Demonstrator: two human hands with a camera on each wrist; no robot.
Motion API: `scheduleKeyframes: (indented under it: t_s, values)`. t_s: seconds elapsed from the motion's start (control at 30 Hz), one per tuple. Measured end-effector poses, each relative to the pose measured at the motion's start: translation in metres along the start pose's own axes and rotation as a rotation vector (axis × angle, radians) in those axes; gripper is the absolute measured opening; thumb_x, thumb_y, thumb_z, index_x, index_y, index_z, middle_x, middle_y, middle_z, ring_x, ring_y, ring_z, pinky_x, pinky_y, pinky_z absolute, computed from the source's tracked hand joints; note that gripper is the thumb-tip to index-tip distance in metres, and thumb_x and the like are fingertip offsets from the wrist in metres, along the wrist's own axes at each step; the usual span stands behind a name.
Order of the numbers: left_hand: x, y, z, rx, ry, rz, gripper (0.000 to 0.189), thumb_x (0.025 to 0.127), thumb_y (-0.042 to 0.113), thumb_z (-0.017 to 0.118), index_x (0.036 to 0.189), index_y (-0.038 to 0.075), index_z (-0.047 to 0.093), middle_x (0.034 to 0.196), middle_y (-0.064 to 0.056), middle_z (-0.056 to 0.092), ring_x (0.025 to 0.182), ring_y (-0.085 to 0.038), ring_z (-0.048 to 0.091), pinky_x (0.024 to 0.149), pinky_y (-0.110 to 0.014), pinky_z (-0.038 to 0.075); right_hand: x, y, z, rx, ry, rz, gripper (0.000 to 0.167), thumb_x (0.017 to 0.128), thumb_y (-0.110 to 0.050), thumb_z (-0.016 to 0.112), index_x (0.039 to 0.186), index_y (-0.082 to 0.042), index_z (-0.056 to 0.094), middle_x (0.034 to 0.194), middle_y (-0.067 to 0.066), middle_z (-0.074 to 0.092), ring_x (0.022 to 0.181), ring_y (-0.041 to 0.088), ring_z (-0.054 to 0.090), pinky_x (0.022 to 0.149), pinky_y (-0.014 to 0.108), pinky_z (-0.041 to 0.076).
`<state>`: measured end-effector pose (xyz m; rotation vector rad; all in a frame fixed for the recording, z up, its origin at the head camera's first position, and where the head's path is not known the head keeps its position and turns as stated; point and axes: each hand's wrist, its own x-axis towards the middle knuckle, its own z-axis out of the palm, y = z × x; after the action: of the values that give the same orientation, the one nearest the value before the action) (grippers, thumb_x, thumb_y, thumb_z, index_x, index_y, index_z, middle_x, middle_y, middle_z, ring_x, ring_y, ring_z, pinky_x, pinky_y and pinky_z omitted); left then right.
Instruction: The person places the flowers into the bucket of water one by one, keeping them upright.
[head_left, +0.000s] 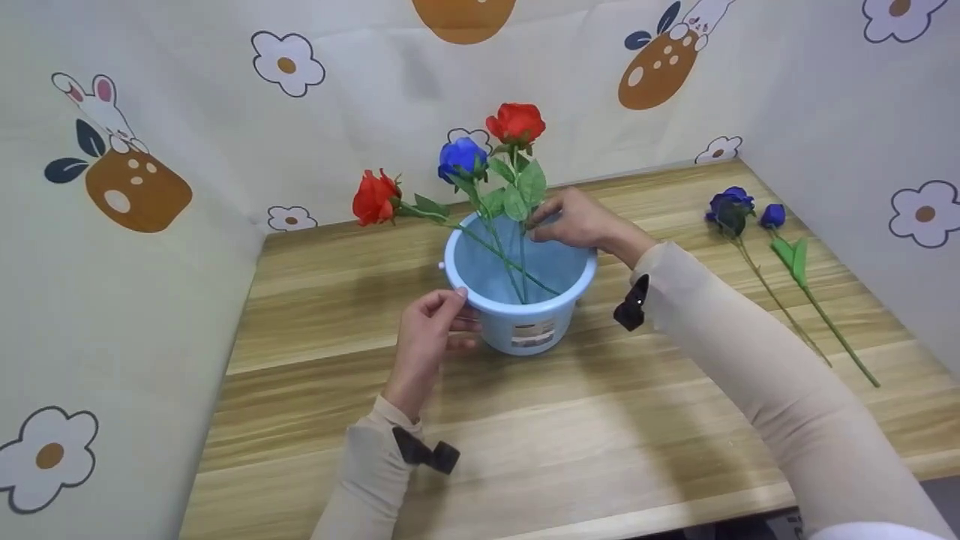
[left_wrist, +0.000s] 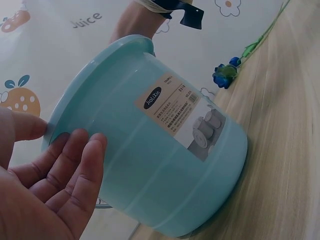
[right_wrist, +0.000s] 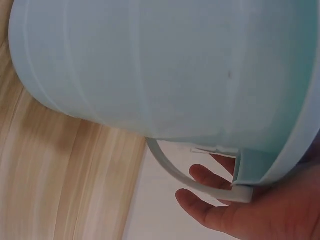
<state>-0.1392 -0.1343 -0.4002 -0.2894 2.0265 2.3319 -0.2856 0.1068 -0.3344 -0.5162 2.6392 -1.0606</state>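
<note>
A light blue plastic bucket point(head_left: 491, 330) stands upright on the table with a label on its front. My left hand point(head_left: 431, 334) holds its near left rim, thumb on the edge and fingers against the outer wall. My right hand point(head_left: 574, 217) grips the far right rim; in the right wrist view its fingers point(right_wrist: 200, 202) lie outside, beside the bucket's handle point(right_wrist: 172, 172), and the thumb is hidden. Inside the bucket lean a red rose point(head_left: 376, 197) to the left, a blue rose point(head_left: 463, 159), and an upright red rose point(head_left: 517, 124) whose stem passes close to my right fingertips.
At the table's right lie a dark blue rose point(head_left: 730, 211) and a smaller blue flower bud point(head_left: 772, 216) with green leaves. Patterned fabric walls point(head_left: 360, 90) rise behind and on both sides of the wooden table point(head_left: 315, 322).
</note>
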Motion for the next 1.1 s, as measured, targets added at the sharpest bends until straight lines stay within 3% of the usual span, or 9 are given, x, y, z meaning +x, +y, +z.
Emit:
scheduleKeyframes:
  t_s: [0.5, 0.7, 0.87, 0.97, 1.1]
  values:
    - [0.001, -0.001, 0.000, -0.008, 0.003, -0.007, 0.021, 0.105, 0.024, 0.067, 0.098, 0.005, 0.071, 0.091, -0.009, 0.074, 0.082, -0.027, 0.076, 0.064, -0.033, 0.064, -0.014, 0.009, -0.010, 0.026, 0.035, -0.006, 0.040, 0.095, -0.014, 0.072, 0.134, -0.005, 0.072, 0.150, 0.017, 0.061, 0.147, 0.036, 0.049, 0.121, 0.054, 0.043]
    - [0.000, 0.000, 0.001, 0.008, 0.007, -0.010, 0.020, 0.105, 0.024, 0.066, 0.101, 0.004, 0.071, 0.092, -0.009, 0.074, 0.081, -0.023, 0.075, 0.063, -0.031, 0.064, -0.021, 0.013, -0.015, 0.094, 0.095, 0.003, 0.036, 0.098, -0.016, 0.071, 0.132, -0.006, 0.073, 0.140, 0.017, 0.069, 0.119, 0.030, 0.065, 0.099, 0.040, 0.059]
    - [-0.001, 0.001, 0.000, 0.015, 0.011, -0.021, 0.020, 0.106, 0.024, 0.066, 0.102, 0.005, 0.071, 0.095, -0.010, 0.074, 0.081, -0.021, 0.074, 0.067, -0.034, 0.065, -0.026, 0.018, -0.023, 0.205, 0.127, 0.025, 0.034, 0.101, -0.021, 0.069, 0.131, -0.007, 0.073, 0.134, 0.015, 0.071, 0.113, 0.025, 0.067, 0.085, 0.027, 0.059]
    - [-0.002, 0.002, 0.001, 0.012, 0.012, -0.025, 0.020, 0.106, 0.024, 0.066, 0.102, 0.006, 0.072, 0.096, -0.010, 0.074, 0.082, -0.022, 0.075, 0.067, -0.033, 0.065, -0.028, 0.022, -0.027, 0.313, 0.146, 0.051, 0.034, 0.102, -0.021, 0.069, 0.130, -0.003, 0.073, 0.127, 0.014, 0.074, 0.104, 0.020, 0.071, 0.085, 0.027, 0.063]
    - [-0.002, 0.002, 0.001, 0.019, 0.011, -0.020, 0.020, 0.106, 0.025, 0.066, 0.103, 0.005, 0.072, 0.097, -0.011, 0.074, 0.082, -0.022, 0.075, 0.066, -0.033, 0.065, -0.029, 0.031, -0.031, 0.482, 0.182, 0.076, 0.033, 0.101, -0.014, 0.068, 0.126, 0.007, 0.071, 0.104, 0.009, 0.078, 0.082, 0.014, 0.078, 0.079, 0.029, 0.066]
